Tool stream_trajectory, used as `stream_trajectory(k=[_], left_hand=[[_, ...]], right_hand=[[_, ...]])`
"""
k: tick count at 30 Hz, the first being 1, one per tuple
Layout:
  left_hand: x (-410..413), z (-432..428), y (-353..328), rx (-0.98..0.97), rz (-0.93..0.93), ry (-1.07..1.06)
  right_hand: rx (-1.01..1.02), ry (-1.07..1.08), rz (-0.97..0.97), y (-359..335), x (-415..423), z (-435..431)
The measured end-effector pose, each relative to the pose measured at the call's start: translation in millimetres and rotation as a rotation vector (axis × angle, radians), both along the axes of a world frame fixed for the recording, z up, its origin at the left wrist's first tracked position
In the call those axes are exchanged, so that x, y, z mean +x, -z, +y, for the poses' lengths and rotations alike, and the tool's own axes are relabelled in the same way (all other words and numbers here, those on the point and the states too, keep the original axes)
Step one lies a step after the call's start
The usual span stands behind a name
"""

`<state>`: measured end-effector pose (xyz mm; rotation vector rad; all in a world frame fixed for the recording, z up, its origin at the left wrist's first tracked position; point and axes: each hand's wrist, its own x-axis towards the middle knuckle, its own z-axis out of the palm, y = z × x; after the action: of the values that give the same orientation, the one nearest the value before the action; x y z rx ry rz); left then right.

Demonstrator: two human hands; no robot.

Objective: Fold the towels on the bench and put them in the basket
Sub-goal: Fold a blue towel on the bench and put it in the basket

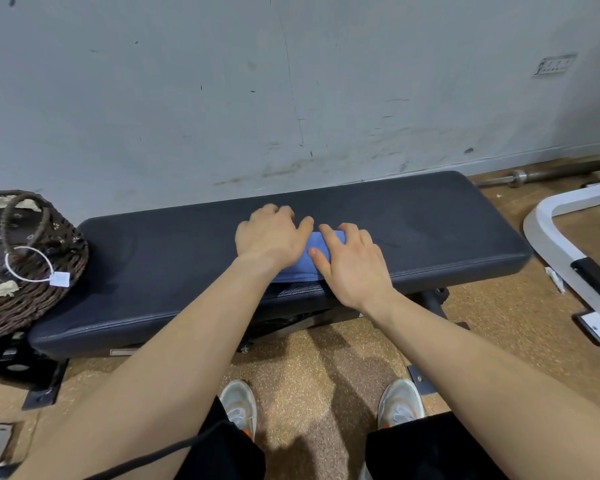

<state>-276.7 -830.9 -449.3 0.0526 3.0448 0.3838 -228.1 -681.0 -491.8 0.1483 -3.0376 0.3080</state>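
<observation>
Towel (pixel 307 263), blue and folded small, lies at the middle of the dark padded counter (pixel 153 258), near its front edge. The left hand (pixel 272 237) covers its left side with fingers (pixel 279 213) bent down at the far edge, tips hidden, so I cannot tell whether they grip. The right hand (pixel 354 268) lies flat on the right side, fingers (pixel 331 235) slightly spread and thumb resting on the cloth. A wicker basket (pixel 32 306) with a white tag stands at the counter's left end, well apart from the towel.

Blue towel (pixel 307 263), folded, on black bench (pixel 153 258)
</observation>
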Motion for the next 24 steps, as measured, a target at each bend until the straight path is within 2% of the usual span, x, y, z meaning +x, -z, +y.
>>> stream_trajectory(k=[3, 9, 15, 21, 24], left_hand=[[-1, -4, 22, -0.002, -0.103, 0.070], [9, -2, 31, -0.036, -0.015, 0.066], [13, 3, 33, -0.088, 0.026, 0.054], [14, 0, 36, -0.056, 0.037, 0.018], [15, -1, 37, -0.014, 0.030, 0.031]], right_hand=[[-0.049, -0.018, -0.022, -3, 1, 2], [0.034, 0.041, 0.021, -27, -2, 12], [-0.125, 0.079, 0.095, -43, -19, -11], [-0.113, 0.037, -0.118, -18, -29, -6], [-0.072, 0.028, -0.131, -6, -26, 1]])
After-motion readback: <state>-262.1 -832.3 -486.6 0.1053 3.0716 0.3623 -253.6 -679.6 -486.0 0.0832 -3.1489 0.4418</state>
